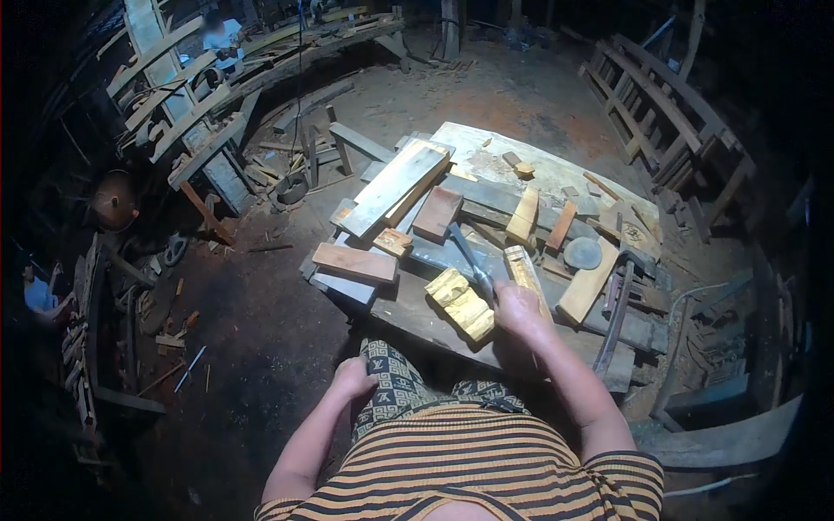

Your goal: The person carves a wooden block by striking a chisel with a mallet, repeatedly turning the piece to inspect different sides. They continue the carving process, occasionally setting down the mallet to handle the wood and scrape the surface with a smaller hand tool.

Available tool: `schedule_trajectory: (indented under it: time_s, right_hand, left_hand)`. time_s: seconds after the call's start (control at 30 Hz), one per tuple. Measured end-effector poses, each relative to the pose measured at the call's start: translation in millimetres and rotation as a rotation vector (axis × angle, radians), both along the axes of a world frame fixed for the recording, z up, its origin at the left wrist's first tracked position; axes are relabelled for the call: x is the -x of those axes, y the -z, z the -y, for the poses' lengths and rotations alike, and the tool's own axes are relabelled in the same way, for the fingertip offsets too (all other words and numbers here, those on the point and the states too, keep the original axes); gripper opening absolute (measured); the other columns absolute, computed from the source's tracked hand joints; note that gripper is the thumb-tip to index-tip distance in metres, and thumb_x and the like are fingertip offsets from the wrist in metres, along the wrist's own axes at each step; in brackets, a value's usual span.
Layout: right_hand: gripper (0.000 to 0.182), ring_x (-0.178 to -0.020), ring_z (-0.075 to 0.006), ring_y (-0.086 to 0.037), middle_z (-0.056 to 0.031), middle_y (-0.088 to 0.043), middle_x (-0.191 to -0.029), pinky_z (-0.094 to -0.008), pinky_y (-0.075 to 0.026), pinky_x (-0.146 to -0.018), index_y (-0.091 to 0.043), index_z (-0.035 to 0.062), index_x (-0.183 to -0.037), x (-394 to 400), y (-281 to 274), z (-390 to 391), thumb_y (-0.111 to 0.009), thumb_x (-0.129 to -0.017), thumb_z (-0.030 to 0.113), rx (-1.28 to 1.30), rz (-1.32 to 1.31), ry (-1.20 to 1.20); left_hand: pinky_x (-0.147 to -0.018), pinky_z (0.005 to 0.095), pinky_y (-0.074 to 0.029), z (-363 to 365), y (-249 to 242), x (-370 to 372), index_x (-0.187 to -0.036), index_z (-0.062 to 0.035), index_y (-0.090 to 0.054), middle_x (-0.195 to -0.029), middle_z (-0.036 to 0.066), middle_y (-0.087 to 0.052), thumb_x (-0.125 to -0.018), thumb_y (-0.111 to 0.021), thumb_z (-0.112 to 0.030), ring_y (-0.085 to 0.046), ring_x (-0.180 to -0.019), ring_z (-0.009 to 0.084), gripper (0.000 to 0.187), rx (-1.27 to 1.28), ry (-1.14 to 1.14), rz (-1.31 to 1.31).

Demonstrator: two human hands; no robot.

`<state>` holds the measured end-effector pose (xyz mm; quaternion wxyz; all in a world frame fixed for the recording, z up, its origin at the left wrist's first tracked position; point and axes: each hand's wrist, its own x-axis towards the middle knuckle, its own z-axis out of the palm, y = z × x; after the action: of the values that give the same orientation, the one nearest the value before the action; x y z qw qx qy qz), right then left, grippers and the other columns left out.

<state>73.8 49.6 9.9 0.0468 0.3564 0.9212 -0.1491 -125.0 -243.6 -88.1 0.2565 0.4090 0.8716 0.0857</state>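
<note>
My right hand [519, 308] is closed around the handle end of a chisel [469, 253], a long flat grey blade pointing away over the workbench [417, 314]. The blade's tip lies beside a reddish-brown wood block [438, 214]. Just left of that hand, a yellow wood block [461, 304] with carved notches rests on the bench's near edge. A pale, narrow wood piece [524, 271] lies right behind the hand. Down at my thigh, my left hand [354, 378] is closed at the side of my patterned trousers [388, 378], seemingly gripping the cloth.
Wood blocks [354, 262], a long plank [398, 187], a round grey disc [583, 253] and a curved clamp-like bar [615, 317] crowd the bench. Timber racks [651, 113] stand at the right back. Two other people [221, 39] are at the left, far off.
</note>
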Motion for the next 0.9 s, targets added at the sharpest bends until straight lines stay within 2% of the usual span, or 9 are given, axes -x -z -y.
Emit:
schedule_trajectory:
  time_s: [0.23,0.3,0.43,0.5,0.53,0.63,0.7,0.83,0.9]
  right_hand:
    - [0.04,-0.11,-0.0366,-0.047,-0.0196,-0.047,-0.116,-0.0462,-0.043,-0.088,-0.048,0.0063,-0.12,-2,27,23,-0.056,-0.083,0.017,-0.097,-0.326,0.039]
    - [0.044,-0.113,-0.0372,-0.044,-0.0221,-0.045,-0.122,-0.0456,-0.038,-0.095,-0.046,0.0062,-0.125,-2,41,29,-0.055,-0.084,0.019,-0.327,-0.594,-0.062]
    - [0.065,-0.123,-0.04,-0.033,-0.0251,-0.037,-0.131,-0.0524,-0.027,-0.101,-0.042,0.0084,-0.13,10,39,52,-0.064,-0.077,0.04,-0.309,-0.517,-0.165]
    - [0.074,-0.127,-0.0413,-0.028,-0.0262,-0.034,-0.134,-0.0561,-0.022,-0.102,-0.04,0.0132,-0.134,17,43,58,-0.067,-0.073,0.046,-0.298,-0.458,-0.15]
    - [0.074,-0.128,-0.0402,-0.029,-0.0257,-0.035,-0.134,-0.0571,-0.022,-0.102,-0.039,0.0139,-0.135,20,42,60,-0.067,-0.074,0.045,-0.312,-0.392,-0.135]
    - [0.074,-0.128,-0.0385,-0.03,-0.0248,-0.036,-0.134,-0.0589,-0.022,-0.102,-0.039,0.0148,-0.136,23,49,59,-0.068,-0.073,0.042,-0.335,-0.326,-0.108]
    - [0.074,-0.127,-0.0378,-0.032,-0.0243,-0.037,-0.134,-0.0596,-0.022,-0.101,-0.039,0.015,-0.136,23,53,59,-0.069,-0.073,0.04,-0.345,-0.322,-0.098]
    - [0.076,-0.126,-0.0365,-0.033,-0.0232,-0.039,-0.132,-0.0589,-0.022,-0.102,-0.038,0.0136,-0.137,24,53,61,-0.07,-0.071,0.033,-0.36,-0.339,-0.102]
    - [0.075,-0.121,-0.0348,-0.038,-0.0226,-0.041,-0.129,-0.0567,-0.024,-0.1,-0.04,0.0133,-0.135,24,51,61,-0.071,-0.069,0.031,-0.382,-0.365,-0.098]
  left_hand:
    - [-0.079,0.0446,-0.05,0,15,-8,-0.076,0.0024,-0.066,-0.086,0.023,-0.063,-0.071,-0.063,-0.016,-0.063,-0.084,0.037,0.019,-0.072,0.11,-0.215]
    - [-0.077,0.0441,-0.051,2,10,-7,-0.074,0.0019,-0.067,-0.084,0.023,-0.063,-0.07,-0.063,-0.016,-0.063,-0.081,0.0368,0.018,-0.067,0.139,-0.271]
    - [-0.069,0.0406,-0.052,14,-4,7,-0.075,0.0036,-0.065,-0.076,0.021,-0.063,-0.07,-0.063,-0.018,-0.065,-0.071,0.0335,0.022,-0.11,0.174,-0.23]
    - [-0.056,0.0346,-0.048,25,-2,23,-0.072,0.002,-0.065,-0.063,0.012,-0.061,-0.075,-0.064,-0.021,-0.061,-0.057,0.0225,0.023,-0.105,-0.081,0.399]
    - [-0.047,0.027,-0.039,33,-4,20,-0.07,-0.0012,-0.065,-0.055,0.001,-0.055,-0.08,-0.065,-0.021,-0.051,-0.05,0.0107,0.022,-0.169,-0.221,0.653]
    - [-0.049,0.0236,-0.039,66,4,3,-0.079,-0.0022,-0.069,-0.061,-0.002,-0.057,-0.081,-0.061,-0.011,-0.049,-0.052,0.0081,0.012,-0.266,-0.265,0.916]
    - [-0.051,0.0254,-0.042,71,-20,-14,-0.083,-0.0005,-0.069,-0.064,0.001,-0.06,-0.079,-0.053,-0.006,-0.054,-0.055,0.0102,0.018,-0.186,-0.385,0.879]
    - [-0.053,0.0321,-0.045,63,-3,-24,-0.074,0.0014,-0.065,-0.061,0.007,-0.06,-0.076,-0.056,-0.016,-0.056,-0.055,0.0159,0.02,-0.161,-0.181,0.314]
    - [-0.048,0.0302,-0.045,64,34,-6,-0.076,-0.0003,-0.065,-0.061,0.007,-0.061,-0.076,-0.054,-0.013,-0.057,-0.051,0.0164,0.017,-0.286,-0.142,0.402]
